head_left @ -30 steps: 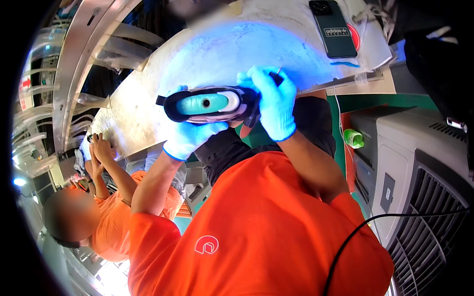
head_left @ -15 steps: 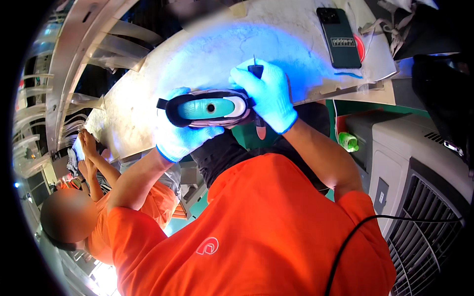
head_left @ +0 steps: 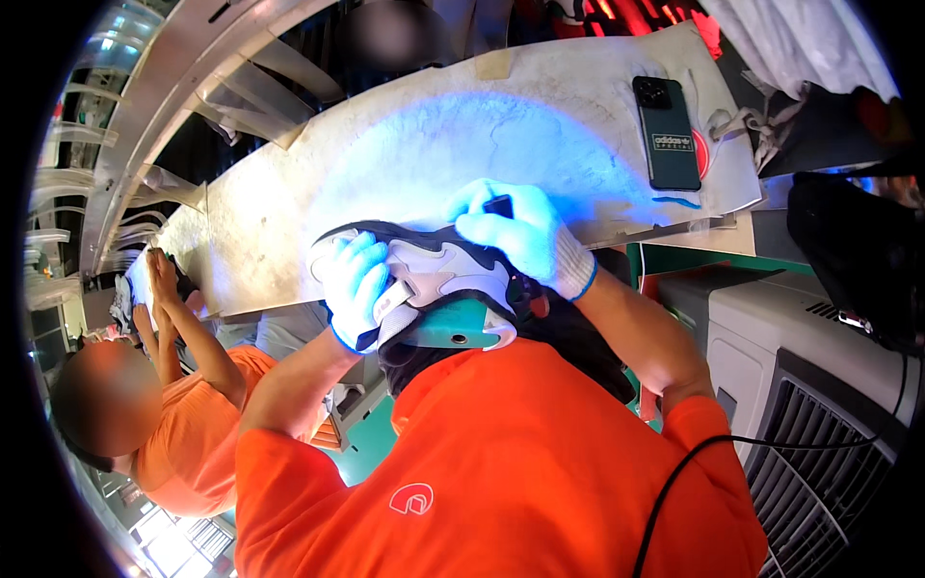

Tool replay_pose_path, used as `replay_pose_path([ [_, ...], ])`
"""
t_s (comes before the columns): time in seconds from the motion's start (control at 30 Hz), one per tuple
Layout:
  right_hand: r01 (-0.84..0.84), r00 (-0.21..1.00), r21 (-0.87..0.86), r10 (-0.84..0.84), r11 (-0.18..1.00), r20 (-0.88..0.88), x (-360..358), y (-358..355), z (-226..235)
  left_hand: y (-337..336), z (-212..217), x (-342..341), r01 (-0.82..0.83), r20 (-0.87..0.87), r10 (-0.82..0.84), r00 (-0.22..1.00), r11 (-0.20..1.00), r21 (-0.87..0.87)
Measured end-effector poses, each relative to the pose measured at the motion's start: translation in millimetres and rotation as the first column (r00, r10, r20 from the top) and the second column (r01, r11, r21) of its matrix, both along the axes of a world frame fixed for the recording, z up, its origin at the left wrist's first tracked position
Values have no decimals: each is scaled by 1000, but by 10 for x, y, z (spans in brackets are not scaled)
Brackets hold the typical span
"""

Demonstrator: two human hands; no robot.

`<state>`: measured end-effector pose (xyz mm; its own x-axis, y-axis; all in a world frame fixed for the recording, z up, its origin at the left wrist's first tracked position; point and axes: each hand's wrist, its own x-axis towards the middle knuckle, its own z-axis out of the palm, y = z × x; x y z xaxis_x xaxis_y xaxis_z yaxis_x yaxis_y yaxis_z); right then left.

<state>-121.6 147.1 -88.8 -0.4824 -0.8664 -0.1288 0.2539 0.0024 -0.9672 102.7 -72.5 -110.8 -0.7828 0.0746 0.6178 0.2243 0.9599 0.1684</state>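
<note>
Fingers of the left hand (head_left: 358,284) clasp the shoe (head_left: 461,273), right hand (head_left: 528,236) grasps a dark tool (head_left: 498,206); firm left support seems advisable.

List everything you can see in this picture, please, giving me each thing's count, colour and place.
Shoe: one, grey-white, dark sole, between the hands
Shoe last: one, teal, inside the shoe
Tool: one, dark, in the right hand, mostly hidden
Phone: one, dark, table's right end
Round item: one, red, beside the phone
Strip: one, blue, near the phone
Table: one, off-white, blue-lit, beyond the hands
Vented machine: one, grey, right
Cable: one, black, lower right
Co-worker: one, orange shirt, left
Background clutter: uncounted, too unclear
Left hand: one, pale glove, on the shoe
Right hand: one, pale glove, holding the tool
</note>
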Motion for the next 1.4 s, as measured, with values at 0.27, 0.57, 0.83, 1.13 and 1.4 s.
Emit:
replay_pose_path([
  [0.27,-51,928,149,-8,988,374,-128,-271,-184,67,158,-68,18,-6,-18,1000,999,31],
  [0.57,-275,961,198,277,941,17,-298,-464,-122,-20,-35,-16,-19,117,13,993,998,53],
  [0.83,302,872,247,-162,921,-462,-621,-730,27,271,636,-418,-199,416,-23,909,852,483],
  [1.13,549,828,49,-551,834,102,-555,146,-131,-99,1081,-1046,-468,711,87,698,807,361],
  [1.4,472,717,-135,-469,871,-516,4,408,-275,-62,1020,-1263,-339,591,354,725,930,-142],
])
